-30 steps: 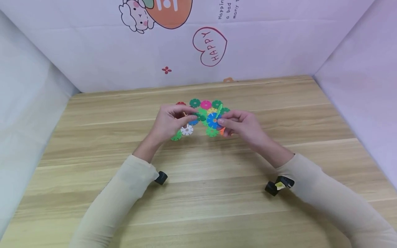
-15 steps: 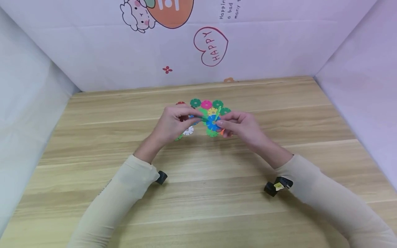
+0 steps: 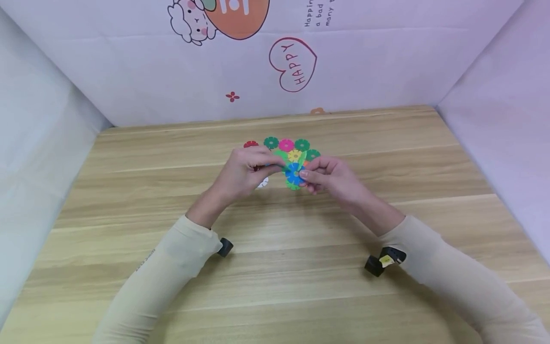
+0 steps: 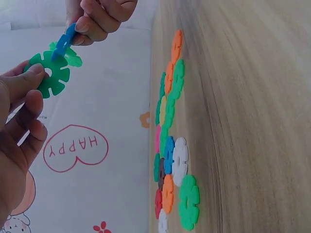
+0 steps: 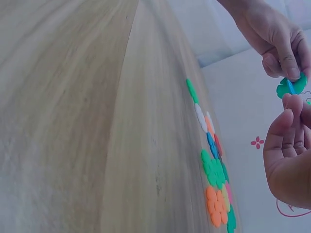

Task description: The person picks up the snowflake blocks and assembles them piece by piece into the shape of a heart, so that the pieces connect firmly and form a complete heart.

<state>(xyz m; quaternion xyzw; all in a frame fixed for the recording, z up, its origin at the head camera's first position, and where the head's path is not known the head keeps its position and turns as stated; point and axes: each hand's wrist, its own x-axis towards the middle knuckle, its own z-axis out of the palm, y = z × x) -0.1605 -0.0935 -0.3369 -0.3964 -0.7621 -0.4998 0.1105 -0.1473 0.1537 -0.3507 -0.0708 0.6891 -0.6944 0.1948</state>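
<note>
My left hand (image 3: 242, 173) pinches a dark green notched plastic disc (image 4: 59, 76) between thumb and fingers. Opposite it, my right hand (image 3: 339, 182) holds a blue notched disc (image 3: 293, 176) by its edge. A light green disc (image 3: 302, 157) stands crosswise on the blue one. In the left wrist view the blue disc meets the green disc's rim at an angle, right at its notches. Both hands are raised above the table, over a group of loose discs that they partly hide in the head view.
Loose notched discs lie flat beneath the hands, among them a pink disc (image 3: 286, 145), a yellow disc (image 3: 294, 155), a white disc (image 4: 180, 162) and a light green disc (image 4: 189, 203). The wooden table (image 3: 275, 286) ends at a printed white backdrop (image 3: 172, 81).
My left hand has moved right, bringing the dark green disc from beside the blue disc up against its edge. My right hand has lowered the blue disc slightly.
</note>
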